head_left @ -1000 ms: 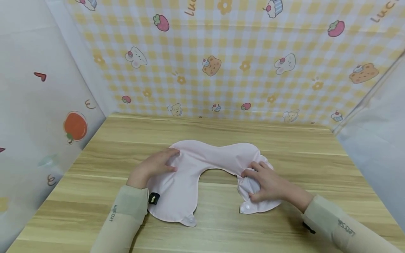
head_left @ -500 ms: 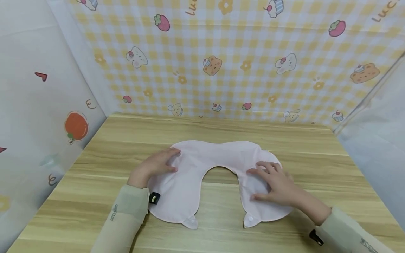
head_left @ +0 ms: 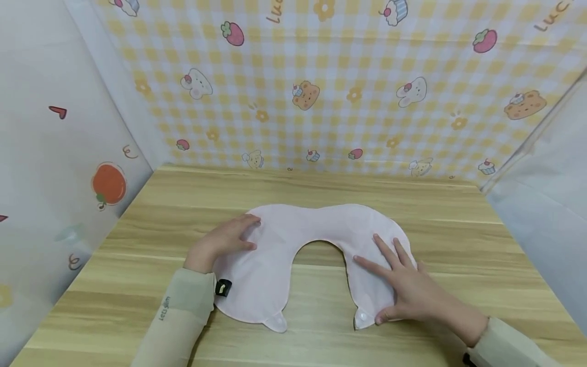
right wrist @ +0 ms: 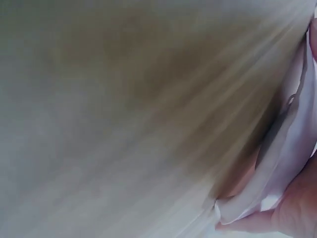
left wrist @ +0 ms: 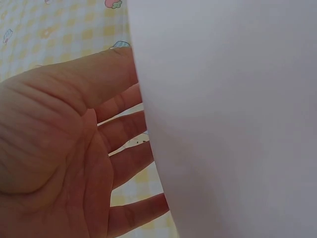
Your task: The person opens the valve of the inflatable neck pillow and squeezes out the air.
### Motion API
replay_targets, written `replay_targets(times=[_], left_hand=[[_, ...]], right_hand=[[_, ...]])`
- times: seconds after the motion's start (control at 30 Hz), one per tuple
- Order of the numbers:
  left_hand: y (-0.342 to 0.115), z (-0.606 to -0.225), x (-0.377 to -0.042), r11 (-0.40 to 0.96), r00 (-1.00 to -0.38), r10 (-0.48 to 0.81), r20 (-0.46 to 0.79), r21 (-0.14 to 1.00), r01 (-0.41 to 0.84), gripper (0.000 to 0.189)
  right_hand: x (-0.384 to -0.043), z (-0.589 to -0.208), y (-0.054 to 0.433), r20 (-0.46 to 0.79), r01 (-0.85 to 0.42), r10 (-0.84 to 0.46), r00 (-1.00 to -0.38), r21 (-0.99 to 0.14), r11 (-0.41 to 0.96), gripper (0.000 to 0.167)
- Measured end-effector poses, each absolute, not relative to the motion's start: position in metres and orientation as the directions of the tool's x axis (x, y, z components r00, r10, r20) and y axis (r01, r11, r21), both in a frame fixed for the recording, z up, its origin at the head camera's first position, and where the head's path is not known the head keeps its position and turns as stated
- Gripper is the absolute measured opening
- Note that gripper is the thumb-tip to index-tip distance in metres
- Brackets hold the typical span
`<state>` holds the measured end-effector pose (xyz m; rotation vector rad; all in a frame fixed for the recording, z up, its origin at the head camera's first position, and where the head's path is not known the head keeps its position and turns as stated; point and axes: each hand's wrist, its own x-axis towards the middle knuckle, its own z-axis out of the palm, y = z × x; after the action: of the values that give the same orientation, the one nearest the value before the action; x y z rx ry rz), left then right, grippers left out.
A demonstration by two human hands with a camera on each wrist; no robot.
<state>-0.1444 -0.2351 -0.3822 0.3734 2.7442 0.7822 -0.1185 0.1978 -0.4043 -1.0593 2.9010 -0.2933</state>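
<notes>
A pale pink U-shaped neck pillow [head_left: 316,223], thin and flat, lies on the wooden table with its opening toward me. Each of its two ends has a small tab, and a round snap shows on the right tab [head_left: 364,318]. My left hand [head_left: 224,239] rests at the pillow's left arm with loosely extended fingers. In the left wrist view, the pink fabric [left wrist: 228,119] hides the fingertips of that hand [left wrist: 59,129]. Fingers spread wide, my right hand [head_left: 408,288] presses on the right arm of the pillow, its thumb near the tab.
The wooden table [head_left: 192,193] extends around the pillow. Behind it stands a yellow checked backdrop [head_left: 284,127] with cartoon prints. White printed sheets [head_left: 69,153] enclose the sides. A black wrist-camera piece [head_left: 223,287] sits at the left cuff.
The pillow's bunched right arm has been spread flat. My right hand has moved right and toward me, and its fingers have straightened and spread. The left hand stays put.
</notes>
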Motion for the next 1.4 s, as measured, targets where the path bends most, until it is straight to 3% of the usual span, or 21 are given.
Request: replay_targets(times=[0.67, 1.03, 1.4], left_hand=[[-0.235, -0.389, -0.146, 0.816, -0.923, 0.354, -0.148, 0.532, 0.228, 0.060], [-0.235, -0.388, -0.147, 0.823, -0.928, 0.342, -0.150, 0.524, 0.219, 0.060], [-0.234, -0.388, -0.146, 0.814, -0.924, 0.352, -0.147, 0.535, 0.225, 0.061]], right_hand=[[-0.138, -0.409, 0.189, 0.119, -0.752, -0.746, -0.655, -0.196, 0.629, 0.061], [-0.150, -0.419, 0.186, 0.206, -0.810, -0.784, -0.586, -0.155, 0.565, 0.057], [-0.154, -0.423, 0.182, 0.232, -0.813, -0.781, -0.580, -0.121, 0.569, 0.054]])
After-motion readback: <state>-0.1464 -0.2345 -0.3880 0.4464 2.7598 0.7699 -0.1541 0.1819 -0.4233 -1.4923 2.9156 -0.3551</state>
